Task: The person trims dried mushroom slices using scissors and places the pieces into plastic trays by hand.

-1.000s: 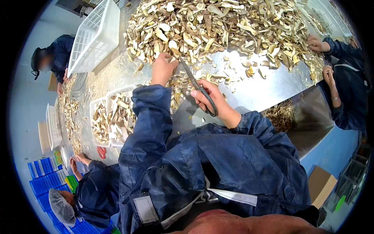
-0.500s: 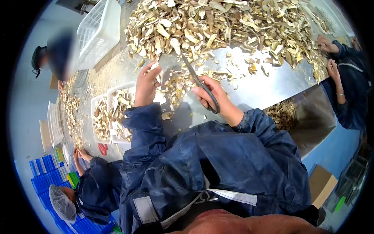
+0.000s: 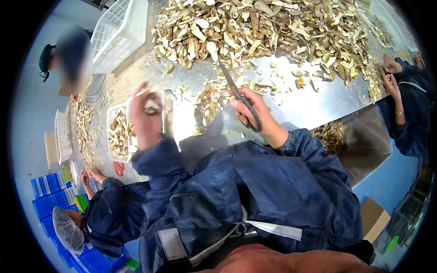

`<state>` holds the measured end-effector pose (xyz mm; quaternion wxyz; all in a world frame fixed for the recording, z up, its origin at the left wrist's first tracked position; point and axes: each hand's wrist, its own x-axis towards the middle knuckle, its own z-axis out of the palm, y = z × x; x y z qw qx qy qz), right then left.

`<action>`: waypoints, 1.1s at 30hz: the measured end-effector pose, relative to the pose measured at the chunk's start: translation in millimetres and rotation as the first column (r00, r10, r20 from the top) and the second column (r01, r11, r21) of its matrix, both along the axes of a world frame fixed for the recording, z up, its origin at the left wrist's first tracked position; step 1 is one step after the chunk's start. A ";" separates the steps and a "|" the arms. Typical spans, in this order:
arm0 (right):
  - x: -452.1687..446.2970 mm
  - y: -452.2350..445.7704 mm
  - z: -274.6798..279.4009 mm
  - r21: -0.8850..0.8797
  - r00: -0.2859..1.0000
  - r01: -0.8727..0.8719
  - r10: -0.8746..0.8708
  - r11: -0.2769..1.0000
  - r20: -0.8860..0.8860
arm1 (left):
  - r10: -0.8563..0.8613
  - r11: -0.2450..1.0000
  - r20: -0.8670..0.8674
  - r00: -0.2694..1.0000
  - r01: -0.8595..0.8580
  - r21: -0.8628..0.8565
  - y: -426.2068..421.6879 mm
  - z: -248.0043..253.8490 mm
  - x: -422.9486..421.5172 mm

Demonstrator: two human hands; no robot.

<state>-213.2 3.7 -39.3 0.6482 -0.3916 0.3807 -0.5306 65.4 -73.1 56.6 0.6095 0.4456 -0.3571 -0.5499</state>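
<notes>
My right hand (image 3: 255, 109) is closed round the handles of dark metal scissors (image 3: 231, 81), whose blades point up towards the mushroom heap. My left hand (image 3: 146, 119) is smeared by motion above the white baskets (image 3: 109, 136) of sliced mushrooms, covering part of them. Something pale shows by its fingers, but I cannot tell whether it is held. A large heap of dried mushroom slices (image 3: 255, 32) lies across the far side of the metal table (image 3: 291, 107). Small mushroom scraps (image 3: 210, 102) are scattered between my hands.
A large white crate (image 3: 119, 38) stands at the far left. Red-handled scissors (image 3: 119, 168) lie near the baskets. People work at the left (image 3: 114, 214) and right (image 3: 407, 98). Beyond the table's right edge is a bin (image 3: 364, 141) with mushroom pieces.
My left hand has moved left and down, from beside the scraps to over the baskets; it pinched a pale mushroom piece before. My right hand keeps the scissors almost still.
</notes>
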 end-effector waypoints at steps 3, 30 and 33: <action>-0.6 -1.5 -1.1 0.010 1.000 -0.012 0.012 1.000 -0.013 | 0.264 0.962 0.389 0.882 -0.214 -0.169 11.1 10.8 50.6; 1.1 -1.4 2.5 0.030 1.000 -0.018 0.019 0.999 -0.019 | -0.619 0.722 0.777 0.117 0.475 0.503 -108.3 -42.1 -0.5; 0.4 -2.4 2.6 0.057 0.999 -0.031 0.031 0.998 0.007 | -0.387 0.890 0.913 0.129 0.311 0.333 -162.9 -53.4 25.8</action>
